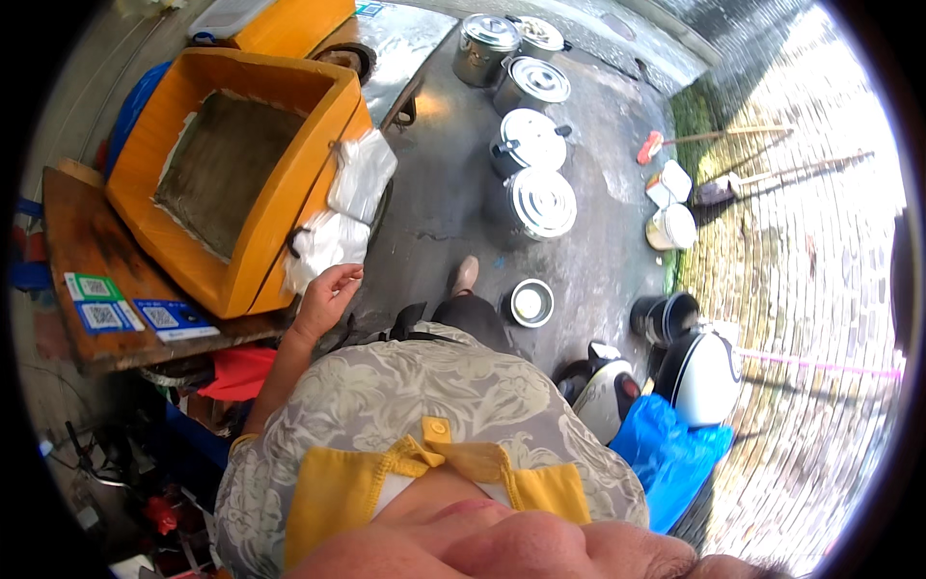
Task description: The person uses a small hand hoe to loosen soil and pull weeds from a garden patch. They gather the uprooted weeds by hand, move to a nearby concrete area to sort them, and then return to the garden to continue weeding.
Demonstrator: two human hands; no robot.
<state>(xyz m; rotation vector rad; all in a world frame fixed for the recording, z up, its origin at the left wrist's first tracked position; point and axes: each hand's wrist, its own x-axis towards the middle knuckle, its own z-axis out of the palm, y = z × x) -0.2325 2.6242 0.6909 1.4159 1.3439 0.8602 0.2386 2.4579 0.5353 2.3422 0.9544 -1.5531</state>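
My left hand hangs in front of the right side of an orange wooden box, with its fingers loosely curled. I see nothing in it. Just above it, clear plastic bags hang on the side of the box; whether the fingertips touch them I cannot tell. Inside the box is a greyish-brown recessed bottom. The box rests on a worn wooden table. My right hand is out of view.
Several lidded steel pots stand in a row on the concrete floor. Closer to my feet is a metal bowl. Buckets, a blue plastic bag and mops are on the right. Cards with printed codes lie on the table.
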